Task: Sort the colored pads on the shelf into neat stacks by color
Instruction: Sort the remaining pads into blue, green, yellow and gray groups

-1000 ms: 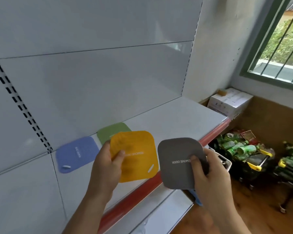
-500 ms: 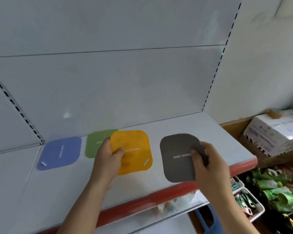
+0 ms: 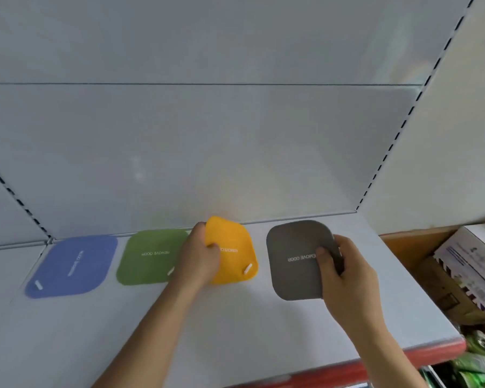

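A blue pad (image 3: pixel 72 266) and a green pad (image 3: pixel 149 257) lie flat side by side on the white shelf (image 3: pixel 235 331), near its back wall. My left hand (image 3: pixel 198 259) grips a yellow pad (image 3: pixel 233 254) by its left edge, just right of the green pad and low over the shelf; the pad bends in the grip. My right hand (image 3: pixel 340 273) pinches a grey pad (image 3: pixel 296 259) at its right edge, thumb on top, and holds it over the shelf to the right of the yellow one.
The shelf has a red front edge (image 3: pixel 389 362) and a perforated upright (image 3: pixel 398 135) at the back right corner. A white cardboard box (image 3: pixel 471 264) sits to the right. Green packets (image 3: pixel 479 365) lie below at the lower right.
Both hands have moved forward over the shelf with their pads. The yellow pad has come down beside the green pad and now bends. The view has swung left.
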A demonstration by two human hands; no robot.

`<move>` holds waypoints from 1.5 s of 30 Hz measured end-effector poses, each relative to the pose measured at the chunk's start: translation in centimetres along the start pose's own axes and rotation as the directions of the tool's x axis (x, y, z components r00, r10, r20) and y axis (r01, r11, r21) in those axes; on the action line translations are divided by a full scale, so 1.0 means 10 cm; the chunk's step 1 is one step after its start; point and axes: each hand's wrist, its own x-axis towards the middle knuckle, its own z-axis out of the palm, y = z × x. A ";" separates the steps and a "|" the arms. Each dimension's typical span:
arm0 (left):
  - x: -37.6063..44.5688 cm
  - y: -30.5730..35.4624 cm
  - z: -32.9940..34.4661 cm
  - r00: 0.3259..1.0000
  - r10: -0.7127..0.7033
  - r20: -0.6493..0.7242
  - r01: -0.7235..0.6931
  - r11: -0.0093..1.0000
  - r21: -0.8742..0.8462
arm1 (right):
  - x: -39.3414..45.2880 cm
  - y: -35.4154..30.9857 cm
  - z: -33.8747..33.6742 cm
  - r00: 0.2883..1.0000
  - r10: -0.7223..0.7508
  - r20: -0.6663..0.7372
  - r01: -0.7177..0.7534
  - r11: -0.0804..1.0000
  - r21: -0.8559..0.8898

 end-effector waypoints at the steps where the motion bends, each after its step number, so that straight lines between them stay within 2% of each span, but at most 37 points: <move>1: 0.04 0.03 0.03 1.000 0.001 -0.010 -0.001 0.999 0.036 | 0.09 0.02 0.01 1.000 -0.008 0.012 0.008 1.000 0.007; 9: 0.08 0.15 0.20 0.988 -0.021 -0.155 0.050 0.981 0.185 | 0.60 0.21 0.06 0.990 -0.040 0.138 0.034 0.998 0.048; 16: 0.02 0.11 0.26 0.966 0.195 -0.171 -0.114 0.911 0.396 | 0.78 0.32 0.10 0.985 -0.048 0.167 0.048 0.999 0.005; 20: 0.08 -0.10 0.28 0.951 0.293 -0.101 -0.192 0.812 0.551 | 0.84 0.31 0.17 0.985 -0.037 0.170 0.039 0.999 -0.007; 24: 0.09 -0.16 0.35 0.943 0.330 -0.031 -0.257 0.785 0.563 | 0.93 0.29 0.25 0.984 -0.009 0.175 0.013 1.000 -0.025; 28: 0.10 -0.14 0.38 0.935 0.354 -0.011 -0.293 0.790 0.539 | 1.01 0.32 0.37 0.977 -0.006 0.213 0.038 0.989 -0.146; 32: 0.05 -0.13 0.42 0.938 0.346 -0.011 -0.261 0.727 0.635 | 0.98 0.38 0.43 0.964 -0.033 0.263 0.103 0.960 -0.259; 37: 0.03 -0.12 0.45 0.936 0.350 -0.039 -0.230 0.693 0.683 | 0.98 0.37 0.49 0.958 -0.145 0.246 0.247 0.854 -0.458; 41: 0.03 -0.13 0.47 0.951 0.305 -0.046 -0.188 0.690 0.699 | 0.94 0.40 0.50 0.970 -0.097 0.222 0.215 0.768 -0.603; 45: 0.04 -0.14 0.46 0.953 0.303 -0.015 -0.201 0.668 0.716 | 0.91 0.44 0.51 0.978 -0.080 0.193 0.191 0.718 -0.669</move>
